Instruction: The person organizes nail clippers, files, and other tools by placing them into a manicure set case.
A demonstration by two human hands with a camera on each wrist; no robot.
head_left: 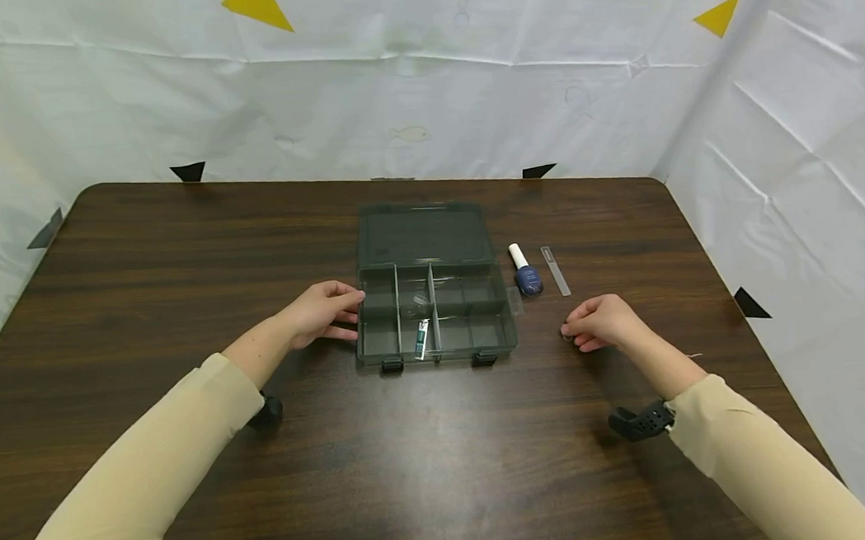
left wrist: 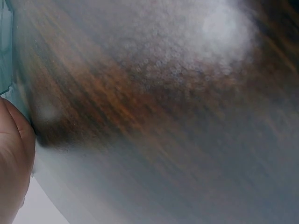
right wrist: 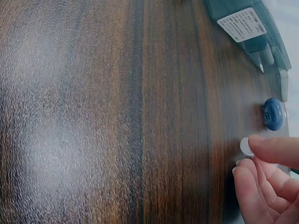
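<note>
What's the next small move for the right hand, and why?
Probably lift the small pale round piece clear of the table. The right hand pinches it at table level right of the open organizer box, which the left hand touches.

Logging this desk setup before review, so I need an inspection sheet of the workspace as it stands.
Surface: dark wood-grain table.
Job's things: open grey compartment box, a small tube in a front compartment; small white disc at the right fingertips.
Clutter: blue nail polish bottle and clear nail file right of the box.
Hands: left hand touches the box's left side; right hand pinches the disc.
Cables: nothing seen.
Surroundings: white sheeting with yellow and black triangles.
</note>
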